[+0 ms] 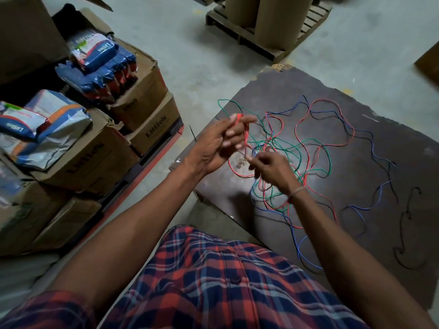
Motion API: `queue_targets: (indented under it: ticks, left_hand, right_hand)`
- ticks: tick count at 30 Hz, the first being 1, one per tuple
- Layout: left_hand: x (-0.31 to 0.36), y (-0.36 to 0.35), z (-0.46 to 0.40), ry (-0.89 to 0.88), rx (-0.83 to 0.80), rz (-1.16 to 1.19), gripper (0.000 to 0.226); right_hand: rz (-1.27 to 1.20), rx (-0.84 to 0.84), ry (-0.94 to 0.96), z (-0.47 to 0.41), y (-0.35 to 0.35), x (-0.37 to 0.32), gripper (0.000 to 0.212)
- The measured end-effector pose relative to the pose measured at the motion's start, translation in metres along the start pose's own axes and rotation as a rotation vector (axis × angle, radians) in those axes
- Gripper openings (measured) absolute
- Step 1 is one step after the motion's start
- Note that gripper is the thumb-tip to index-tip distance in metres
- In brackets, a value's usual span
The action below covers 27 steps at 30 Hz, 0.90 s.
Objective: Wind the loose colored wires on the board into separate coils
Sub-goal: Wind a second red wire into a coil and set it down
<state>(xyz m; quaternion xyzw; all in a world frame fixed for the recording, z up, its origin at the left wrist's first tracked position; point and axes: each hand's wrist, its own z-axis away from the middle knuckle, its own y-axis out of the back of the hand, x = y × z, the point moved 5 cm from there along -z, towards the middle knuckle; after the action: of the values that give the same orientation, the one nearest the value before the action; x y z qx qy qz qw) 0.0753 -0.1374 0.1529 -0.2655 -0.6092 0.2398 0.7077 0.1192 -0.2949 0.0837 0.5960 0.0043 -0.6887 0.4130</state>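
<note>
My left hand (219,141) is raised over the board's (370,167) nine o'clock edge, fingers (240,119) curled, with turns of the red wire (329,104) looped around them. From that loop a red strand drops toward my right hand (270,170), at five o'clock from the left, whose fingers pinch it just above the tangle; motion blur hides the exact grip. The board, dark and chipped at its rim, lies flat on the floor (190,55). At its centre the red, green wire (316,141) and blue wire (377,193) cross one another in loose loops. A black wire (407,210) lies apart toward four o'clock. Cardboard boxes (95,155) carrying plastic packs (99,49) stand at nine o'clock; a pallet (266,43) with cardboard tubes (280,17) stands at twelve.
</note>
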Motion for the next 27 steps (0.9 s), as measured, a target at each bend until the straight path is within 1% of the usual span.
queue_targets:
  ticks: [2, 4, 5, 7, 9, 10, 11, 12, 13, 15, 17, 19, 20, 21, 23, 25, 27]
  left_hand:
    - [0.006, 0.013, -0.009, -0.092, 0.166, -0.011, 0.036]
    - [0.005, 0.029, -0.015, -0.127, 0.277, -0.094, 0.035]
    - [0.003, 0.036, -0.017, -0.117, 0.302, -0.202, 0.037]
    - [-0.003, 0.044, -0.017, -0.080, 0.333, -0.534, 0.041]
    - [-0.013, 0.048, -0.013, -0.026, 0.340, -0.853, 0.035]
    - [-0.018, 0.048, -0.012, 0.000, 0.318, -1.023, 0.025]
    - [-0.023, 0.047, -0.010, 0.019, 0.280, -1.181, 0.014]
    - [-0.027, 0.047, -0.010, 0.047, 0.243, -1.307, 0.008]
    - [-0.029, 0.048, -0.009, 0.077, 0.212, -1.373, 0.008]
    - [-0.026, 0.049, -0.006, 0.111, 0.163, -1.367, 0.016]
    - [-0.021, 0.045, -0.001, 0.126, 0.106, -1.241, 0.028]
    - [-0.021, 0.036, 0.005, 0.177, 0.037, -1.082, 0.048]
    - [-0.022, 0.030, 0.008, 0.220, -0.003, -1.003, 0.057]
    - [-0.025, 0.025, 0.012, 0.261, -0.045, -0.934, 0.061]
    - [-0.027, 0.011, 0.018, 0.301, -0.141, -0.834, 0.058]
    - [-0.027, -0.005, 0.021, 0.279, -0.223, -0.727, 0.057]
    - [-0.025, -0.013, 0.019, 0.245, -0.235, -0.557, 0.048]
  right_hand:
    - [0.068, -0.032, 0.003, 0.013, -0.022, -0.011, 0.047]
    - [0.103, -0.067, 0.059, 0.022, -0.031, -0.023, 0.046]
    - [0.130, -0.084, 0.106, 0.025, -0.031, -0.029, 0.041]
    - [0.239, -0.082, 0.201, 0.026, -0.022, -0.039, 0.030]
    - [0.300, -0.075, 0.212, 0.023, -0.008, -0.045, 0.025]
    - [0.249, -0.088, 0.176, 0.021, 0.001, -0.047, 0.025]
    - [0.133, -0.101, 0.124, 0.020, 0.010, -0.048, 0.026]
    - [-0.026, -0.108, 0.070, 0.018, 0.020, -0.047, 0.026]
    - [-0.207, -0.110, 0.027, 0.017, 0.030, -0.045, 0.026]
    - [-0.558, -0.080, -0.003, 0.013, 0.051, -0.040, 0.024]
    - [-0.845, -0.033, -0.004, 0.008, 0.070, -0.034, 0.025]
    - [-0.926, -0.017, 0.037, 0.000, 0.084, -0.033, 0.024]
    - [-0.910, -0.013, 0.061, -0.005, 0.088, -0.032, 0.022]
    - [-0.875, 0.002, 0.079, -0.011, 0.092, -0.030, 0.019]
    - [-0.753, 0.066, 0.088, -0.025, 0.094, -0.021, 0.015]
    - [-0.567, 0.161, 0.064, -0.035, 0.090, -0.012, 0.013]
    - [-0.416, 0.200, 0.030, -0.038, 0.075, -0.006, 0.015]
